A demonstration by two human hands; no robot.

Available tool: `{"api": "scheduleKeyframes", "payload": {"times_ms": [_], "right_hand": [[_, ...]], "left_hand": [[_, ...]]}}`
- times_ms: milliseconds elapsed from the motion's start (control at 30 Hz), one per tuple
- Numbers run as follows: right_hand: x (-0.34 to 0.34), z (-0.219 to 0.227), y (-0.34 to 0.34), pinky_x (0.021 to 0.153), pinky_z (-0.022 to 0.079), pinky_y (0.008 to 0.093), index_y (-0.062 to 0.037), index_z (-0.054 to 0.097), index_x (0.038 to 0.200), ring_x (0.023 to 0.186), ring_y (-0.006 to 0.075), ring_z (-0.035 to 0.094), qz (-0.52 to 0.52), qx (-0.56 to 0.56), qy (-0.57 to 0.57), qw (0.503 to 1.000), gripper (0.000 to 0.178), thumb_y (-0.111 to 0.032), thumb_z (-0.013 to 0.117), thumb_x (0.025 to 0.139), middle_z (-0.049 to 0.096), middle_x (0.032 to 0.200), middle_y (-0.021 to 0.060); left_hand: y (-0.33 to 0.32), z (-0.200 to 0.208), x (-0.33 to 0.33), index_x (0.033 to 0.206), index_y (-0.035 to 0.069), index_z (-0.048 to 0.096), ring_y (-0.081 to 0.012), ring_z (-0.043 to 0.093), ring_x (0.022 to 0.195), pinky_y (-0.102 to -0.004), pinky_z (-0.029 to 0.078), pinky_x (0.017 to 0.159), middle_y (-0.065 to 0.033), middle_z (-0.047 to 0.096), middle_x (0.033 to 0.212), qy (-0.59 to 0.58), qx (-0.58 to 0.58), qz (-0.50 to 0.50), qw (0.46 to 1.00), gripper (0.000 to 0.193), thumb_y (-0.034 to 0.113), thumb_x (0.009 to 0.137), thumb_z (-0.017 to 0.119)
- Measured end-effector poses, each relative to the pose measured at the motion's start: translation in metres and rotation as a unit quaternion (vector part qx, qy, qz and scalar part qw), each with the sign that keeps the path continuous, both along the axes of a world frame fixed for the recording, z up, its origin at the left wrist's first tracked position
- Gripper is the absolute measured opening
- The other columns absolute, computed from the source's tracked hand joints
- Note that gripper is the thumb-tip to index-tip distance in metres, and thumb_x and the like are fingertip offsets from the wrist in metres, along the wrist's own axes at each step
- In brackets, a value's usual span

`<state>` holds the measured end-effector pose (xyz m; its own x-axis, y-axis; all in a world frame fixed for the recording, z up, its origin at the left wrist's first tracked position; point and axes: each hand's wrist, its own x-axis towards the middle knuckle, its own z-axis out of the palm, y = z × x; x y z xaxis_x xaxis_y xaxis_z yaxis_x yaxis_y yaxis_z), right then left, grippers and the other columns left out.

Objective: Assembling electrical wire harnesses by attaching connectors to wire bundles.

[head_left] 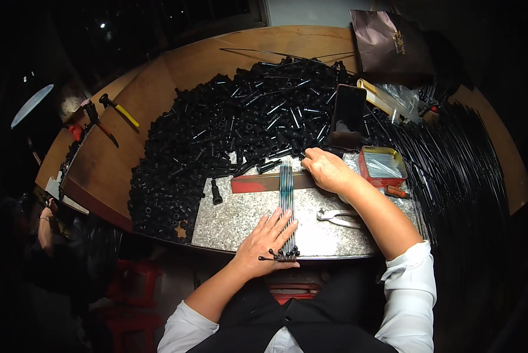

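Note:
A row of thin metal rods (287,187) lies side by side, pointing away from me across a pale speckled work plate (246,217). Small black knobs (286,255) cap their near ends by the table edge. My left hand (268,242) rests flat over the near part of the rods, fingers stretched out. Beyond it, the rods cross a red and dark flat bar (255,183). My right hand (328,170) is closed beside the far rod ends, above the bar's right part; what its fingers hold is hidden. Metal pincers (339,217) lie below that hand.
A large heap of black tubular parts (217,123) fills the table's back and left. At right are a phone (347,115), a tin of thin clear pieces (382,165) and many dark rods (458,170). Yellow-handled pincers (120,110) hang left. Another person's hand (48,210) shows far left.

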<state>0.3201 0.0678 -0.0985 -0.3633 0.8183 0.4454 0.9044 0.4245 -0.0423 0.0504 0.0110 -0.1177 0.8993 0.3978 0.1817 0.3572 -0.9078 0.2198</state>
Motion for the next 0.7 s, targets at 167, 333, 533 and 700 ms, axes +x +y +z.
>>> {"api": "scheduleKeyframes", "payload": {"times_ms": [167, 333, 533, 700], "right_hand": [[-0.001, 0.003, 0.003, 0.074, 0.049, 0.038, -0.0007, 0.06, 0.082, 0.085, 0.0292, 0.056, 0.02, 0.012, 0.004, 1.0, 0.01, -0.005, 0.052, 0.076, 0.053, 0.085, 0.0129], [-0.014, -0.003, 0.008, 0.073, 0.049, 0.0382, -0.0013, 0.06, 0.086, 0.086, 0.0297, 0.057, 0.017, 0.027, 0.02, 0.999, 0.012, -0.004, 0.052, 0.076, 0.053, 0.084, 0.0123], [0.002, 0.026, -0.012, 0.067, 0.048, 0.0415, -0.0049, 0.058, 0.086, 0.081, 0.0316, 0.057, -0.054, 0.083, 0.028, 0.995, 0.012, -0.002, 0.055, 0.075, 0.053, 0.083, 0.0126], [0.071, 0.053, -0.046, 0.068, 0.05, 0.0421, -0.0036, 0.063, 0.079, 0.078, 0.0356, 0.062, -0.222, 0.007, -0.054, 0.974, 0.007, -0.003, 0.058, 0.073, 0.061, 0.081, 0.0159]], "left_hand": [[-0.002, 0.0, 0.001, 0.139, 0.005, 0.039, -0.0372, 0.022, 0.139, -0.0486, 0.022, 0.113, -0.0202, 0.031, 0.147, 0.002, -0.011, 0.001, 1.0, 0.095, 0.059, 0.067, 0.072], [-0.004, 0.002, 0.001, 0.138, 0.005, 0.039, -0.0378, 0.023, 0.139, -0.0492, 0.024, 0.112, -0.0201, 0.03, 0.147, -0.002, -0.008, 0.005, 1.0, 0.099, 0.06, 0.063, 0.074], [-0.002, -0.001, -0.004, 0.138, 0.008, 0.041, -0.0394, 0.026, 0.137, -0.0501, 0.026, 0.11, -0.0198, 0.032, 0.146, -0.029, -0.001, 0.005, 1.0, 0.098, 0.063, 0.062, 0.072], [0.0, -0.003, -0.005, 0.136, 0.007, 0.044, -0.0398, 0.031, 0.134, -0.0511, 0.028, 0.108, -0.0206, 0.035, 0.143, -0.041, 0.027, -0.005, 0.999, 0.087, 0.058, 0.069, 0.071]]}}
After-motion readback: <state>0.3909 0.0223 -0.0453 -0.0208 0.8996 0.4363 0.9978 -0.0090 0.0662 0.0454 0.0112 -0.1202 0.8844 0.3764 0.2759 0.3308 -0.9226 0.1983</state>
